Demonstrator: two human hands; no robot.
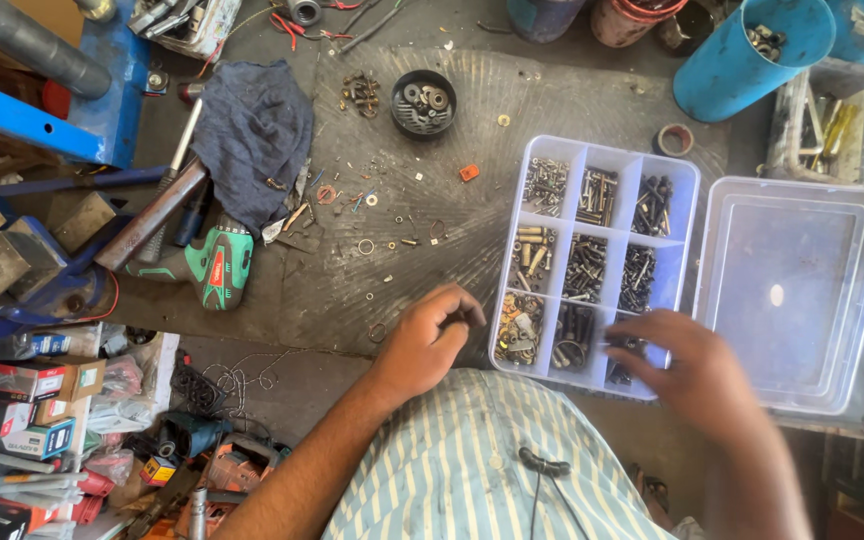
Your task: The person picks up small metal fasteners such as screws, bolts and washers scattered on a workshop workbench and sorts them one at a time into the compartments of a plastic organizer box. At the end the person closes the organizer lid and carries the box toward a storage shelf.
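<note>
Open clear compartment box of sorted screws, on bench

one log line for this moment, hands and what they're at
left hand: fingers pinched, beside compartment box | right hand: over box's near-right compartment, contact unclear | clear lid: open, right of box

Bright, even daylight – glare spot on the clear lid, motion-blurred right hand, wide-angle bending at edges.

Daylit cluttered workshop: grey ribbed mat on workbench, blue vise at left
</note>
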